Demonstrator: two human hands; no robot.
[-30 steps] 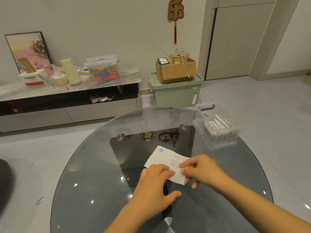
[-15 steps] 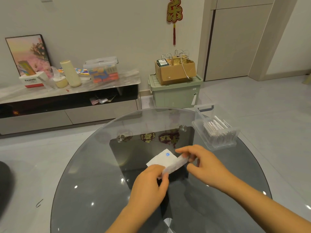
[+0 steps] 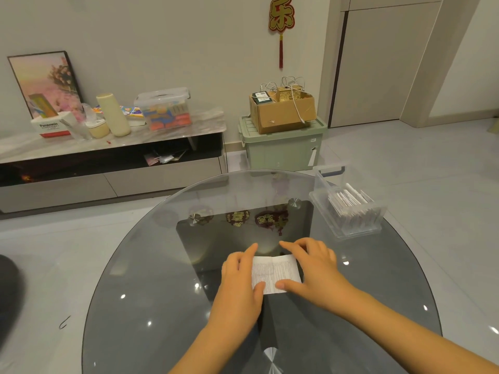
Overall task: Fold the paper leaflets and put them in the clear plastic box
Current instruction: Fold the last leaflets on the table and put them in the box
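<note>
A white printed paper leaflet (image 3: pixel 275 271), folded over, lies flat on the round glass table (image 3: pixel 151 265) in front of me. My left hand (image 3: pixel 240 276) rests on its left edge, forefinger stretched along the top corner and thumb on the lower edge. My right hand (image 3: pixel 313 268) presses its right side, thumb on the lower part. Both hands hold the sheet down against the glass. The clear plastic box (image 3: pixel 348 209) stands at the table's far right, with several folded leaflets standing upright inside.
Past the table's far edge are a green storage bin (image 3: pixel 280 147) with a cardboard box (image 3: pixel 280 112) on top, and a low cabinet (image 3: pixel 108 157) with clutter at the left. Grey floor tiles surround the table.
The leaflet, lifted and being folded between both hands half a second ago, now lies flat on the glass, turned printed side up. Both hands have come down onto it.
</note>
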